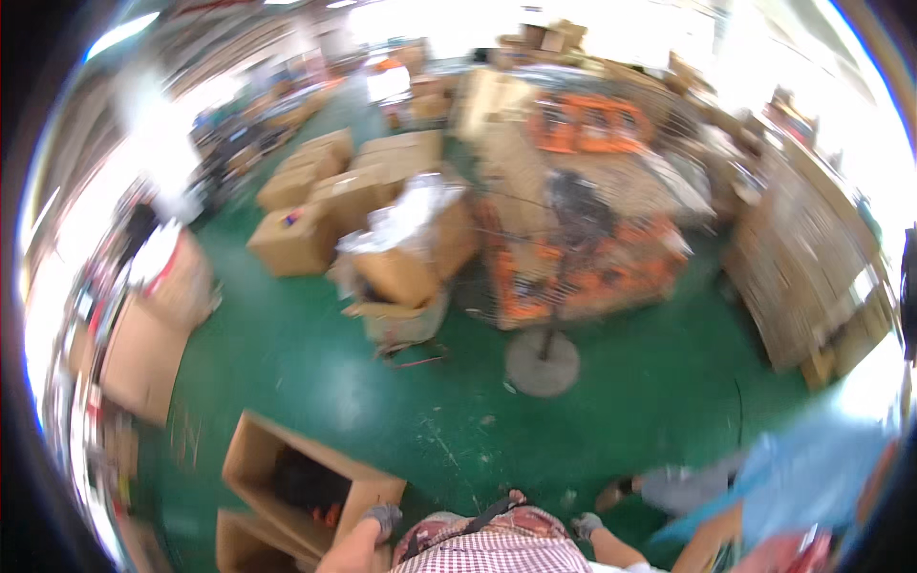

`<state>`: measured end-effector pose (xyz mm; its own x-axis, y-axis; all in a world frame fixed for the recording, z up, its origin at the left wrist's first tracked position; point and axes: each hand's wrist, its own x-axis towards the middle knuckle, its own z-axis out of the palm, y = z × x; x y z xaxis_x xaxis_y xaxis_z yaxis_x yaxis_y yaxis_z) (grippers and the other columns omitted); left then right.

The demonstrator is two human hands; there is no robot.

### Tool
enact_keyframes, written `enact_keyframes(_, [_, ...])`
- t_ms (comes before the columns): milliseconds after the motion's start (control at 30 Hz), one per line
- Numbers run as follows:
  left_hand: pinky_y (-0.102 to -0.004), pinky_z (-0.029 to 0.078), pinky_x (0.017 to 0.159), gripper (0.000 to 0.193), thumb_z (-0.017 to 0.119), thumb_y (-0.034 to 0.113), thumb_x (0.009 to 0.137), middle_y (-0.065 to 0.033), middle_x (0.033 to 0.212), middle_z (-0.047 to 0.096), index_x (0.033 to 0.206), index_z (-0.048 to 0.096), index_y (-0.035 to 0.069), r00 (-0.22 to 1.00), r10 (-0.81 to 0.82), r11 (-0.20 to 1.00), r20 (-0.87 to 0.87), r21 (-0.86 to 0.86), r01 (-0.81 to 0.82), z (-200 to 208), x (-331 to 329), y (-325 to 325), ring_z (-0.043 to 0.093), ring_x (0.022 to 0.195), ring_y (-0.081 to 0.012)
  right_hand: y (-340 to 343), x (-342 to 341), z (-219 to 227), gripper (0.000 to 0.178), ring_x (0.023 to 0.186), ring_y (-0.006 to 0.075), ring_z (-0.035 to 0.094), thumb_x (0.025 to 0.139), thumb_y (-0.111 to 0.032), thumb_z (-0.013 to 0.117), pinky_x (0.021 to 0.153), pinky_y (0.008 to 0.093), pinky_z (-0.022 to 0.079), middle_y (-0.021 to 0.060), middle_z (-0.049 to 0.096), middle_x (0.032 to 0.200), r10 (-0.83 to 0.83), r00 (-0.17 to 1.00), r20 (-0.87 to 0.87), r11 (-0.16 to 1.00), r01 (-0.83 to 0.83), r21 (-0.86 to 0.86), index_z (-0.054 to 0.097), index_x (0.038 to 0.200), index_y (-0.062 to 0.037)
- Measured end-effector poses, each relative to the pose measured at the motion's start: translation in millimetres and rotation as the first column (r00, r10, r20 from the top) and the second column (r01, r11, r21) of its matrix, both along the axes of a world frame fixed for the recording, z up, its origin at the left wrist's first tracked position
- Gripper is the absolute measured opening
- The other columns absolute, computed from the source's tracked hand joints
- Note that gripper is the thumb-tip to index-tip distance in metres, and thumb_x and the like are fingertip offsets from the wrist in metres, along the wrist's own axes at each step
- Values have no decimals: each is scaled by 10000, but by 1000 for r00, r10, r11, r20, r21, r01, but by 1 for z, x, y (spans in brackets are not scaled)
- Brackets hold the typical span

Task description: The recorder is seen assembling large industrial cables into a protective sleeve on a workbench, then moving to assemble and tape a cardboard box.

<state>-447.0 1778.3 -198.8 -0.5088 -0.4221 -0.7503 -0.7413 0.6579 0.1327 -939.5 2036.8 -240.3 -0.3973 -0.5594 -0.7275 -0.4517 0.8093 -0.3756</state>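
My left hand point(384, 519), in a grey glove, is low beside the right wall of an open cardboard box point(374, 492). Whether it touches that wall I cannot tell. Inside the box lie dark things and a small orange-red piece point(328, 516). My right hand point(588, 524), also in a grey glove, hangs at my right side, away from any box. The picture is smeared by motion, so the fingers of both hands are unclear. A checked garment point(497, 554) covers my front between the two arms.
A person in a blue top point(812, 477) is close on my right. Ahead stands a round grey stand base point(543, 363), before a pallet stack of orange packages point(611, 263). Cardboard boxes point(301, 239) are grouped ahead left; tall flat cardboard point(802, 258) leans at right. The floor point(287, 353) is green.
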Motion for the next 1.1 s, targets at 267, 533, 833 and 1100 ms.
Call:
enact_keyframes(267, [-393,446,709,289,458,328,769,-141,880,608,830,614,93,554,761,616,-338,110,-780,121,-66,5,583,827,-314,-134,-85,-32,303,771,207,596,832,-213,472,650,340,473,117,600,900,-485,811,327,874,433,221,494,1117,-113])
enact_keyframes(533, [-363,377,893,483,462,456,758,-137,1133,528,1057,585,98,492,845,480,209,108,-871,61,12,0,464,1111,-264,-269,-21,10,358,866,263,574,785,-321,510,727,338,458,144,597,950,-84,962,262,992,56,113,550,1050,-84])
enact_keyframes(833, [-386,420,835,408,441,367,783,-145,1090,547,1027,586,74,250,963,266,-98,212,-940,11,99,-129,518,1032,-282,-415,89,82,405,914,313,568,746,-376,557,765,346,453,174,597,974,652,754,-85,758,-644,99,599,980,-49])
enact_keyframes(1100, [-344,451,715,287,510,310,777,-106,953,618,945,613,101,-139,976,-74,-171,342,-937,-8,82,-208,591,876,-180,-554,137,76,386,821,308,588,730,-397,575,718,371,454,165,614,892,651,727,-217,752,-656,62,622,918,-64])
